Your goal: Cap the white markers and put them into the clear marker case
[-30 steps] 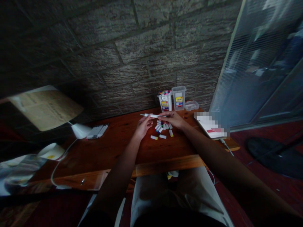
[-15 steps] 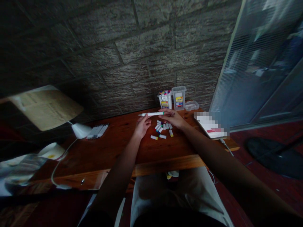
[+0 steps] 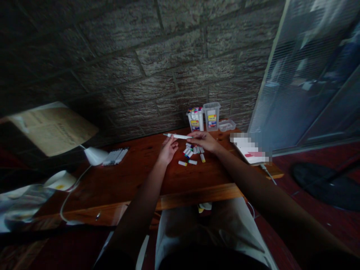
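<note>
Both my hands hold one white marker pen [image 3: 177, 136] level above the wooden table [image 3: 126, 176]. My right hand [image 3: 203, 141] pinches its right end and my left hand [image 3: 168, 149] pinches it near the left tip. Under my right hand lies a loose pile of several small white marker caps [image 3: 192, 153] with coloured ends. Behind the pile stand two clear plastic tubs: the left tub [image 3: 195, 119] is full of markers, the right tub [image 3: 212, 116] looks empty.
A row of white markers [image 3: 115, 156] lies at the table's left next to a white lamp [image 3: 94, 155] with a cable. A shallow clear lid [image 3: 227, 125] and a white booklet [image 3: 250, 152] lie at the right. A brick wall backs the table.
The marker has tilted slightly between my hands and shifted a little left; both hands stay at about the same place above the caps.
</note>
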Demonstrator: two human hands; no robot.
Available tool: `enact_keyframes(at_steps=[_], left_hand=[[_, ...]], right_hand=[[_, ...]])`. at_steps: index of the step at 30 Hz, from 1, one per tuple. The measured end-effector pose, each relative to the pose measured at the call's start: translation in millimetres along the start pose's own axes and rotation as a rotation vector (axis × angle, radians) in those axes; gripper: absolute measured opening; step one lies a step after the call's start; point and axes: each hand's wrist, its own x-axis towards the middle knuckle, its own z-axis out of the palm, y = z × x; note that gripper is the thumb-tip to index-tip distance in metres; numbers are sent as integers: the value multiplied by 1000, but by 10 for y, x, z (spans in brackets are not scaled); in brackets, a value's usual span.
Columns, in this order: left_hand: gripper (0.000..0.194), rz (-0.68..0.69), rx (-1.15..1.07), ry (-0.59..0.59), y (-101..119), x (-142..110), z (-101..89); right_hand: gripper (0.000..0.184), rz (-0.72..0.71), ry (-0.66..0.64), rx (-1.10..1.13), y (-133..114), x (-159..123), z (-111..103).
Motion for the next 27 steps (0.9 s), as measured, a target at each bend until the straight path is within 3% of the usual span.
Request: enact_keyframes(at_steps=[5, 11, 16, 22, 27], left_hand=[[31, 25, 2, 20, -22, 13, 4], [20, 63, -53, 84, 2, 41, -18], [27, 7, 10, -26, 8, 21, -13], [32, -7, 44, -47, 14, 11, -18], [32, -22, 48, -124, 31, -7, -31]], right_hand=[[43, -21, 43, -79, 115, 46, -13], [42, -54, 99, -107, 101, 47, -32], [45, -44, 49, -136, 75, 33, -16], [50, -90, 51, -349, -13, -8, -6], [44, -52, 37, -227, -86, -29, 3]])
